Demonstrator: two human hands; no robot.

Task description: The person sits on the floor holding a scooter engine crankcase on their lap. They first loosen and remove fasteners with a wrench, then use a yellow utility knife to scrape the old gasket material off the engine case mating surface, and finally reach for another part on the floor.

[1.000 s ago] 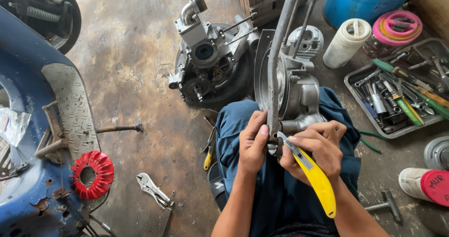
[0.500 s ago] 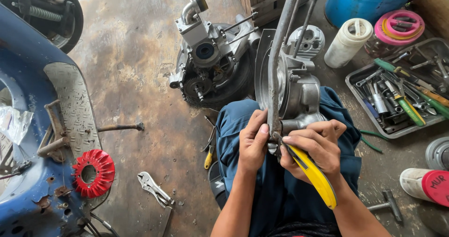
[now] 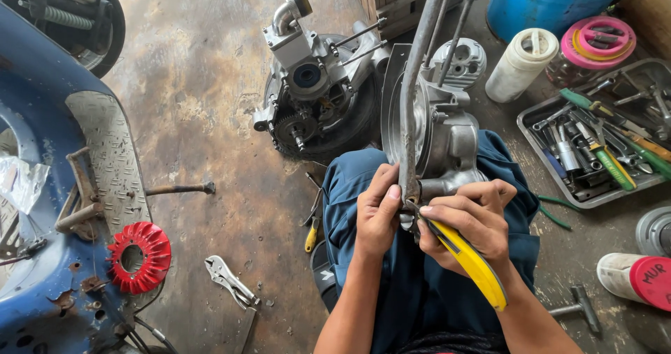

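Observation:
A grey metal engine casing [image 3: 447,141] rests on my blue-trousered lap, with a long bent metal lever [image 3: 416,95] rising from its near end. My left hand [image 3: 376,211] presses against the lower end of that lever, thumb on the metal. My right hand [image 3: 470,221] grips yellow-handled pliers [image 3: 470,259], whose jaws meet the lever's base between both hands. The jaw tips are hidden by my fingers.
A second engine block [image 3: 314,88] lies on the stained concrete floor ahead. Right: a metal tray of tools [image 3: 601,141], white jar [image 3: 521,64], blue drum [image 3: 552,1]. Left: blue scooter body [image 3: 52,207], red fan wheel [image 3: 138,256], locking pliers [image 3: 227,278], a hammer [image 3: 178,188].
Both hands stay at the lever's base; the pliers handle has tilted slightly. The view has shifted a little.

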